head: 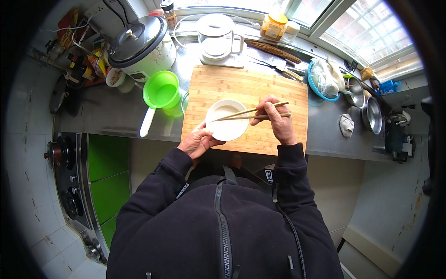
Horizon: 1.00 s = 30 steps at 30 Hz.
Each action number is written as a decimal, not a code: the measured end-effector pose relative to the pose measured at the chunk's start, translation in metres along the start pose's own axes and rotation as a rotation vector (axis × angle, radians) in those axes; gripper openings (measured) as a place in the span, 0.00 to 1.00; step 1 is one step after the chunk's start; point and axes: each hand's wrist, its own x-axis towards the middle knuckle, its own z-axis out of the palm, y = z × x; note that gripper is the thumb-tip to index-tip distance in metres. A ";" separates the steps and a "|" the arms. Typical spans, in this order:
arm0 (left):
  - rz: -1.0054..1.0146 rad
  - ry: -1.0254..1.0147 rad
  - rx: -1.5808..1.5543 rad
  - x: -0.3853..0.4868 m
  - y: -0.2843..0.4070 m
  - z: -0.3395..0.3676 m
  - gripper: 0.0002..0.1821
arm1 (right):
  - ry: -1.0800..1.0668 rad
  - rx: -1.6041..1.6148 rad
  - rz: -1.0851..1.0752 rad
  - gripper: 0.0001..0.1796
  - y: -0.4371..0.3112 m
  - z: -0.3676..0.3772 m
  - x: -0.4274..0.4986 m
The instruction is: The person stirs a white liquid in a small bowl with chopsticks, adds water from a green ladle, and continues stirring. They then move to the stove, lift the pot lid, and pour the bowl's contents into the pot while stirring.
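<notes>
A white bowl (228, 132) is tilted over the near part of a bamboo cutting board (278, 83). My left hand (200, 140) grips its lower left rim, thumb on top and fingers underneath. Inside the bowl lies something pale and smooth, perhaps a liquid or batter; I cannot tell which. My right hand (277, 120) holds a pair of wooden chopsticks (251, 113), slightly spread, with their tips down in the bowl. The tips' ends are partly lost against the pale contents.
Left of the board stand a green ladle-like scoop (162, 90) with a white handle and a rice cooker (143, 48). Behind it are a glass kettle (217, 38) and a kitchen knife (278, 64). To the right are a blue basket (324, 83), metal bowls (373, 115) and a crumpled cloth (346, 125).
</notes>
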 end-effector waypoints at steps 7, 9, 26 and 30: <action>0.065 0.070 0.072 0.001 -0.004 0.005 0.38 | 0.100 -0.151 -0.044 0.14 -0.006 0.000 0.000; 0.065 0.107 0.093 0.003 -0.007 0.005 0.39 | 0.094 -0.160 -0.032 0.15 0.000 0.005 0.000; 0.074 0.296 -0.044 0.014 -0.030 -0.029 0.36 | 0.093 -0.225 0.138 0.12 0.036 0.006 -0.002; 0.067 0.272 -0.115 0.016 -0.032 -0.036 0.40 | 0.003 -0.190 0.289 0.12 0.040 0.006 0.001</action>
